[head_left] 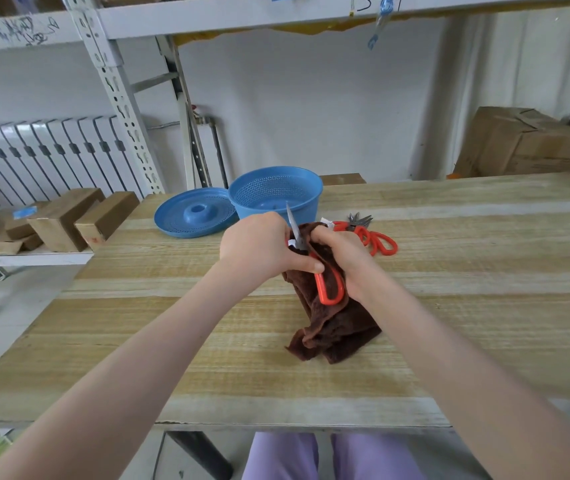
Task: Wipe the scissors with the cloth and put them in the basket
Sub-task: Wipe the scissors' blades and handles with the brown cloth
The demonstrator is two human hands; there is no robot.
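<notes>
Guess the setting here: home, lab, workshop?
Probably a storeroom or workshop: grey slotted-steel shelving, a brown cardboard box by the wall, and a pale wooden plank worktable.

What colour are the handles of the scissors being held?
Orange-red plastic handles, clearest in the head view.

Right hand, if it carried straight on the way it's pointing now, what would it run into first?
Probably the left hand, which grips the scissors right beside it; the blue basket lies beyond, though depth is hard to judge.
</notes>
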